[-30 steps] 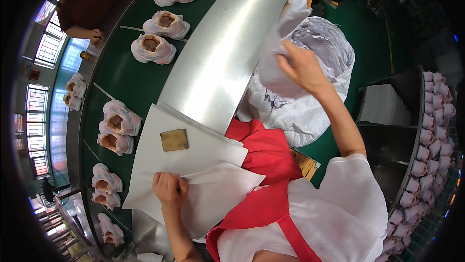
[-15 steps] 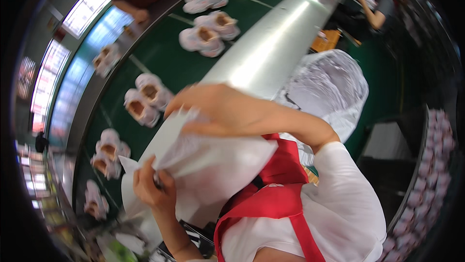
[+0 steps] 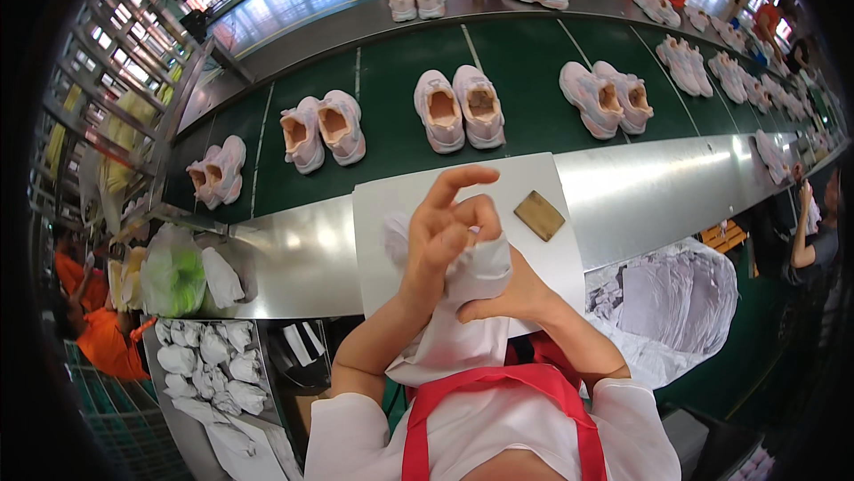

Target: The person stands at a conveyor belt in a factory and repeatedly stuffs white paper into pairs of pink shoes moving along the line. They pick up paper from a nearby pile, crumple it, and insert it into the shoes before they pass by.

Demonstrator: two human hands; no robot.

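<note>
A: Where is the white paper (image 3: 481, 274)?
B: It is held up in front of the red apron (image 3: 476, 376), bunched into a rounded end at the top, with a loose part hung below.

A: How is it gripped?
B: By the right hand (image 3: 523, 294) it is clasped from the side, with thumb and fingers closed around it. The left hand (image 3: 440, 236) is placed at its upper left, forefinger raised and the other fingers bent; whether any paper is pinched there cannot be told.

A: What is set behind the hands?
B: A pile of white sheets (image 3: 377, 210), on which a brown block (image 3: 540, 216) is laid to the right of the hands. By a metal ledge (image 3: 298, 254) the pile is supported. Beyond, a green belt (image 3: 387, 85) is lined with pairs of pale shoes (image 3: 451, 125).

A: And at the sides?
B: On the right, loose paper is held in a big white bag (image 3: 645, 374). On the left, crumpled paper wads (image 3: 213, 347) are gathered below a see-through bag (image 3: 169, 276) with something green inside.
</note>
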